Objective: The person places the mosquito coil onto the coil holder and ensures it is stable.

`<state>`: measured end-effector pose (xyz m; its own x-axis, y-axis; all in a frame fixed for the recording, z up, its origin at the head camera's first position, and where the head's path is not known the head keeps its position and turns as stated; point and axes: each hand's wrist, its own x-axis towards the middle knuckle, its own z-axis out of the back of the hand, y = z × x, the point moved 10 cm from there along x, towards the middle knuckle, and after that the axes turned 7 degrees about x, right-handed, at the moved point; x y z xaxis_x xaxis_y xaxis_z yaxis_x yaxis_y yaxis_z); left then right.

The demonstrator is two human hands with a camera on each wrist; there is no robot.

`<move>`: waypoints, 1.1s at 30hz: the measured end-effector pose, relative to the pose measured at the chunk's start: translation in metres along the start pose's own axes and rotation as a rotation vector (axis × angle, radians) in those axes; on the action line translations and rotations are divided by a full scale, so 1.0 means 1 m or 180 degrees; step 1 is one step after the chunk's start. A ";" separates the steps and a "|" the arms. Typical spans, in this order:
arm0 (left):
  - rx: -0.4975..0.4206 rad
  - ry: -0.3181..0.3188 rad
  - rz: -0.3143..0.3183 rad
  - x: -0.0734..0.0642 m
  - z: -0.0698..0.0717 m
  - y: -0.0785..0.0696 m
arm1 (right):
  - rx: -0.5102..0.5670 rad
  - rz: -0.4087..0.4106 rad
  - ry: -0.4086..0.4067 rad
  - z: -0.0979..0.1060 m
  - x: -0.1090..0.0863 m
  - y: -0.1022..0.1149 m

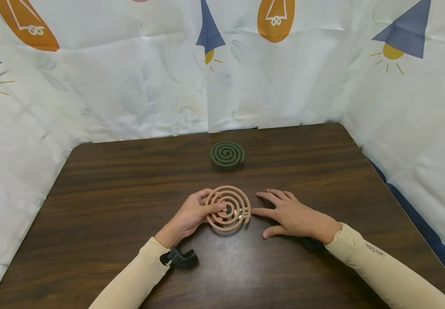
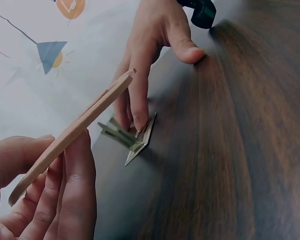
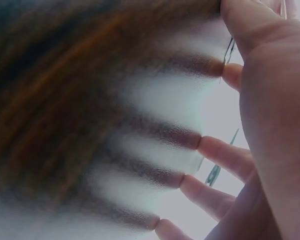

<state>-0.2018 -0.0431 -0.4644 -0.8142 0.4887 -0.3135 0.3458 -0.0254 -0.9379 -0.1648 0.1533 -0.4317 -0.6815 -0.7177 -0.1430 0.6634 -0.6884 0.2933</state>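
My left hand [image 1: 195,213] pinches a tan mosquito coil [image 2: 77,125] between thumb and fingers, thumb over its middle and fingers beneath. In the left wrist view the coil is tilted, raised above the table. A small metal coil stand [image 2: 135,142] with upright prongs lies on the tabletop below it, partly hidden under the rings in the head view. My right hand [image 1: 293,216] has its fingers spread, with fingertips down at the table; its index fingertip is right at the stand's edge.
A thick dark green mosquito coil [image 1: 227,155] sits farther back on the dark wooden table [image 1: 137,171]. White patterned curtains [image 1: 245,94] enclose the table at the back and sides. A black wrist device [image 1: 180,258] hangs at the left cuff.
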 end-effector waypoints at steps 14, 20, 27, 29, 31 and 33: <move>-0.0070 -0.0050 0.0015 0.007 -0.010 0.003 | 0.0039 -0.0064 0.0098 -0.001 0.000 -0.001; -0.0126 -0.0043 0.0018 0.009 -0.014 0.003 | 0.0001 -0.0092 0.0130 -0.002 0.001 -0.003; -0.0087 -0.0056 0.0087 0.010 -0.018 0.003 | 0.0012 -0.0094 0.0150 -0.003 0.000 -0.004; -0.0082 -0.0053 0.0096 0.010 -0.019 0.003 | 0.0016 -0.0096 0.0153 -0.002 -0.001 -0.005; -0.0081 -0.0043 0.0102 0.011 -0.020 0.003 | 0.0026 -0.0089 0.0145 -0.002 -0.001 -0.005; -0.0081 -0.0033 0.0103 0.011 -0.022 0.003 | 0.0033 -0.0081 0.0140 -0.002 -0.001 -0.004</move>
<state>-0.1999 -0.0189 -0.4673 -0.8071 0.4789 -0.3452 0.3837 -0.0188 -0.9232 -0.1663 0.1569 -0.4351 -0.6836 -0.7041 -0.1919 0.6427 -0.7054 0.2987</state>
